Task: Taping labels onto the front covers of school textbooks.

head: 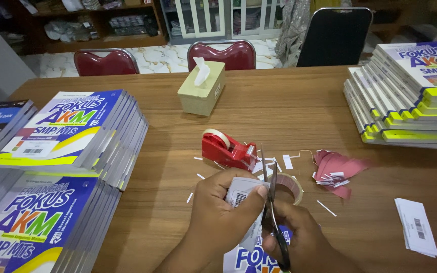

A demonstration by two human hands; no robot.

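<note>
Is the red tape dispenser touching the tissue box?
Apart. The head view shows a stretch of bare wooden table between the red tape dispenser and the tissue box behind it.

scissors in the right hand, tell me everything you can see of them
The scissors are dark-handled with slim grey metal blades. They point up and away from the person, blades nearly closed, tips reaching toward the roll of clear tape. The right hand grips the handles low in the view, fingers through the loops. The blades run along the edge of a white barcode label pinched by the left hand, above a book cover on the wooden table.
</note>
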